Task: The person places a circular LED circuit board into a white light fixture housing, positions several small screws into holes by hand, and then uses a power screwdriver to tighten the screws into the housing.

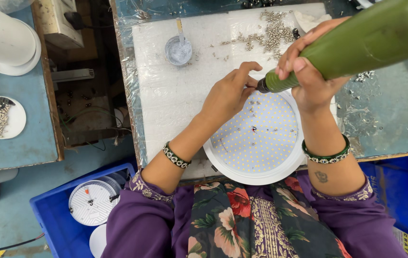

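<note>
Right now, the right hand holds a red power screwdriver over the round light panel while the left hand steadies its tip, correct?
Not quite: in the head view the power screwdriver is green, not red. The right hand does hold it over the round light panel, and the left hand steadies its tip.

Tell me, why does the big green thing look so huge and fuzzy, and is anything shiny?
In the head view, the green power screwdriver sits nearest the camera, so it looms large and soft at the top right edge; the round LED panel and both hands, left hand and right hand, are sharp; the plastic sheet over the table glints with glare; light is even and shadows faint.
</note>
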